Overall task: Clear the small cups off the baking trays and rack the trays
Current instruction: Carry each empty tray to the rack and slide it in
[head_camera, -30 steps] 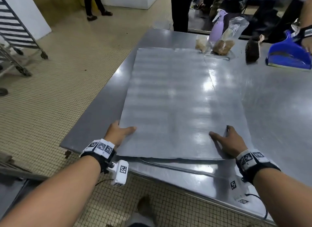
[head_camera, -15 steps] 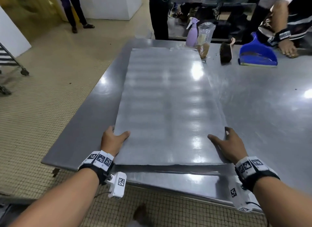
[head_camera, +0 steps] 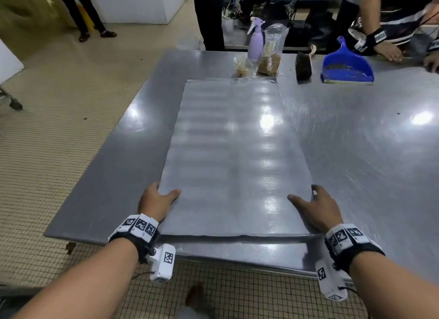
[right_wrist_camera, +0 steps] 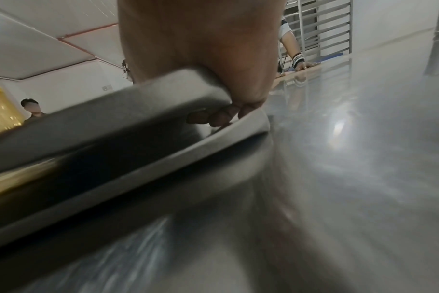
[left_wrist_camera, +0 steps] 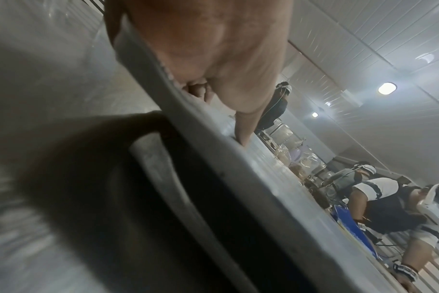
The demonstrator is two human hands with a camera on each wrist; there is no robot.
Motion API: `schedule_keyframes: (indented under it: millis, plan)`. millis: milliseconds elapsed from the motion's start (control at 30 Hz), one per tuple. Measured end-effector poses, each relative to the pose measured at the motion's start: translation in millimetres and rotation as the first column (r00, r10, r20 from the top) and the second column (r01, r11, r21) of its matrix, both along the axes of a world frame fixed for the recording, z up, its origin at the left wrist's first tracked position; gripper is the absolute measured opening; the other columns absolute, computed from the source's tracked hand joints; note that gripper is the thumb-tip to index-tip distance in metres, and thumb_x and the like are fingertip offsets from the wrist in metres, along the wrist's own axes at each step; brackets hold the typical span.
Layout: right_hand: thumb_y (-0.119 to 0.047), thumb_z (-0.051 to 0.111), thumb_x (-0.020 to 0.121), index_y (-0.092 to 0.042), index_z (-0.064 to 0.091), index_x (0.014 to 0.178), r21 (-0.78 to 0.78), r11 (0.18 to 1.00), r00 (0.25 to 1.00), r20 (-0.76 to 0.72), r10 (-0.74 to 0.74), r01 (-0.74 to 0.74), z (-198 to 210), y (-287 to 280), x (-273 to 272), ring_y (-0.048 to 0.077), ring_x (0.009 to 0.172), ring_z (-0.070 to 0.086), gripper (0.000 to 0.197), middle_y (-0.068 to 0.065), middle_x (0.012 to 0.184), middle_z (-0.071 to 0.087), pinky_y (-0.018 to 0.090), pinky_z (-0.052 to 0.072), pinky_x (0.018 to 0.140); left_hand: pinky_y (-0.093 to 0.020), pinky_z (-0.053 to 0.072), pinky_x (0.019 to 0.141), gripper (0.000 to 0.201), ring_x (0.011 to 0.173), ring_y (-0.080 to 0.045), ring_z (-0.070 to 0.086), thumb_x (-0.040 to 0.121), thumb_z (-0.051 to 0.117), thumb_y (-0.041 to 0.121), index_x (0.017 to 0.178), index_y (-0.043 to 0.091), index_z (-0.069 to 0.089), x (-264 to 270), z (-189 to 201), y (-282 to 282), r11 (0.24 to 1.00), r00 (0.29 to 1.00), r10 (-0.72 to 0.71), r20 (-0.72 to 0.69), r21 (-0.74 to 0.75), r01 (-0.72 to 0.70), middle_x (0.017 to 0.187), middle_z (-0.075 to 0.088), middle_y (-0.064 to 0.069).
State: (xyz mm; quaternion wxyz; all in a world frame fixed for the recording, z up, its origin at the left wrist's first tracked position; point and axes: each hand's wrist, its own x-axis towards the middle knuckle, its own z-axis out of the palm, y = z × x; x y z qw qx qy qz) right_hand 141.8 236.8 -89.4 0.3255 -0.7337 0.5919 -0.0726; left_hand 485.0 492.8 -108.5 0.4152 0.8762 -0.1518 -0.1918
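A large flat metal baking tray (head_camera: 232, 152) lies lengthwise on the steel table (head_camera: 368, 152), its top bare with no cups in view. It sits on a second tray (head_camera: 237, 249) whose near rim sticks out below it. My left hand (head_camera: 156, 200) grips the top tray's near left corner, thumb on top. My right hand (head_camera: 316, 207) grips the near right corner the same way. In the right wrist view my fingers (right_wrist_camera: 221, 117) curl under the upper tray (right_wrist_camera: 138, 111), above the lower tray (right_wrist_camera: 163, 158). The left wrist view shows my left hand (left_wrist_camera: 213, 59) clamped on the tray's edge (left_wrist_camera: 213, 158).
At the table's far end stand a purple spray bottle (head_camera: 256, 39), plastic bags (head_camera: 270, 52), a brush (head_camera: 303, 65) and a blue dustpan (head_camera: 344, 64). Another person's hand (head_camera: 384, 50) rests there. People stand beyond the table. A rack's caster (head_camera: 14, 103) shows on the tiled floor at left.
Both hands keep the same hold on the tray's near corners. The tray, angled a second ago, now lies squarer to me, and my view has lifted toward the table's far end.
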Motion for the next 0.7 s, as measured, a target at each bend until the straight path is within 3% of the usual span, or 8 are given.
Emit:
schedule_keyframes:
  millis: [67,233,533,700]
  plan:
    - [-0.064,0.073,0.073,-0.017,0.045,0.141,0.008,1.000,1.000,0.026,-0.008,0.008,1.6,0.7,-3.7,0.032,0.117,0.060,0.087,0.009,0.135,0.061,0.042,0.048,0.095,-0.045,0.059,0.082,0.041,0.085,-0.025,0.071,0.069,0.085,0.048,0.093,0.020,0.067,-3.6,0.1,2.9,1.000,1.000,0.008,0.001,0.014,-0.008,0.094,0.074,0.001]
    - [-0.066,0.072,0.073,-0.016,0.044,0.141,0.014,1.000,1.000,0.012,0.010,-0.010,0.9,7.3,-16.5,0.033,0.116,0.061,0.089,0.009,0.134,0.061,0.041,0.049,0.093,-0.045,0.059,0.083,0.044,0.086,-0.026,0.071,0.067,0.083,0.053,0.093,0.021,0.067,-16.7,0.9,13.6,1.000,1.000,0.009,0.008,0.023,-0.009,0.095,0.074,0.002]
    - [-0.066,0.073,0.071,-0.016,0.043,0.141,0.019,0.999,0.999,0.039,0.029,-0.030,-2.4,28.4,-53.1,0.032,0.117,0.060,0.091,0.009,0.134,0.061,0.046,0.050,0.097,-0.049,0.059,0.085,0.038,0.089,-0.026,0.071,0.072,0.086,0.043,0.096,0.020,0.067,-55.6,-2.6,42.3,1.000,1.000,0.018,-0.024,-0.024,-0.018,0.097,0.074,0.000]
    - [-0.066,0.075,0.067,-0.020,0.047,0.134,0.013,1.000,0.991,0.129,0.021,-0.023,-4.5,38.3,-69.8,0.027,0.107,0.064,0.086,0.005,0.127,0.065,0.046,0.054,0.091,-0.048,0.059,0.085,0.030,0.089,-0.029,0.071,0.075,0.088,0.032,0.090,0.019,0.065,-76.9,2.7,50.9,0.995,0.998,0.048,-0.032,-0.086,-0.051,0.097,0.074,-0.004]
